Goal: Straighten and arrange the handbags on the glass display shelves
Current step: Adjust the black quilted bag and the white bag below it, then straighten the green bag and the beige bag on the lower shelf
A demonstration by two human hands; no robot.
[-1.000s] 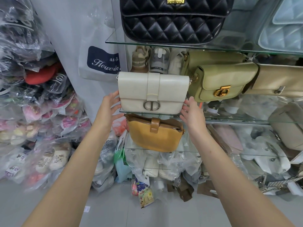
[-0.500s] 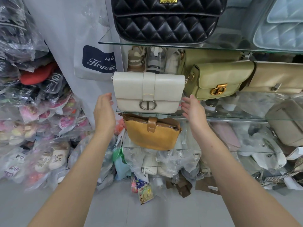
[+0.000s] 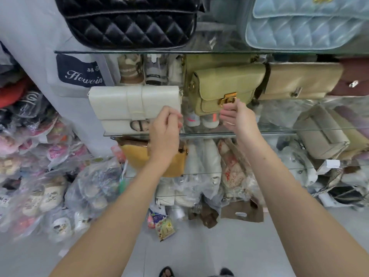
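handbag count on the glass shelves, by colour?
Black quilted: 1
Light blue quilted: 1
White: 1
Olive green: 1
Tan: 1
Mustard yellow: 1
Grey-beige: 1
Total: 7 clearly visible; others at the right edge are cut off.

A cream rectangular leather flap handbag (image 3: 127,108) stands on the middle glass shelf (image 3: 259,132). The left hand (image 3: 165,128), fingers curled, overlaps its 4 o'clock corner. The right hand (image 3: 237,116) reaches just under the olive-green leather handbag's (image 3: 225,86) gold clasp (image 3: 228,98).
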